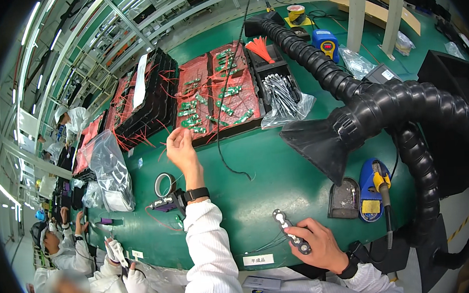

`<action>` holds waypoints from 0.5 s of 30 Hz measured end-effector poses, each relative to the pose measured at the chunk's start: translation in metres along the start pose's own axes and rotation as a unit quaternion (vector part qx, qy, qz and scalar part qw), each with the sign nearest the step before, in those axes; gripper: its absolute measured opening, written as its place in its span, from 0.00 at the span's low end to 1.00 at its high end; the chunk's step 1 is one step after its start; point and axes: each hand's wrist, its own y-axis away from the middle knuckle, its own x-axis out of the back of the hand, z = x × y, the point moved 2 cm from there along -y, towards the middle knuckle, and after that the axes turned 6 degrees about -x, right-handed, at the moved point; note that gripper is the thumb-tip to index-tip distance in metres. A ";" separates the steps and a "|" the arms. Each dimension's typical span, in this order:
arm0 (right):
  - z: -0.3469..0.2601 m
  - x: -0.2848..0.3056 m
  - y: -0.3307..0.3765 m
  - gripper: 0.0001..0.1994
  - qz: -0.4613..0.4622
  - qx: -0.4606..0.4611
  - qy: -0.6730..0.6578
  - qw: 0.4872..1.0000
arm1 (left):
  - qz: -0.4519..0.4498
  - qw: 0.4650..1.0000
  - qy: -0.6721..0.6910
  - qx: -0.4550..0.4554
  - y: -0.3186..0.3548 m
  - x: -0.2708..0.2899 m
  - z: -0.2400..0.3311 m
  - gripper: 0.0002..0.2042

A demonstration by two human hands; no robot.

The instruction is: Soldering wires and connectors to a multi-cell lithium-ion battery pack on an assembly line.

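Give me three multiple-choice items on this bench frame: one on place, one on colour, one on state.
1. Where is the soldering iron stand?
A. Right of the right hand, under the fume hose
B. On the red tray
C. Beside the left hand

2. What colour is the bench mat?
A. Grey
B. Green
C. Yellow

3. What is the right hand doing?
A. Resting open and flat on the mat
B. Gripping a small black fixture
C. Holding the iron

Answers:
1 A: the blue stand sits below the black fume hose, right of that hand.
2 B: the mat is green all over.
3 B: its fingers close on the black fixture; the left hand pinches thin red wires near the red tray.
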 end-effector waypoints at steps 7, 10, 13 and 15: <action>0.001 -0.001 0.001 0.30 0.011 0.005 0.003 1.000 | 0.011 0.996 0.031 -0.087 0.019 -0.015 0.068 0.21; 0.000 -0.001 0.002 0.31 0.012 0.011 0.014 1.000 | -0.004 0.994 0.058 -0.089 0.027 -0.016 0.096 0.20; -0.002 -0.001 0.001 0.32 0.012 0.018 0.014 1.000 | 0.007 0.992 0.065 -0.110 0.034 -0.001 0.113 0.18; -0.004 -0.001 0.000 0.32 0.013 0.018 0.014 1.000 | 0.022 0.989 0.069 -0.127 0.040 0.009 0.123 0.14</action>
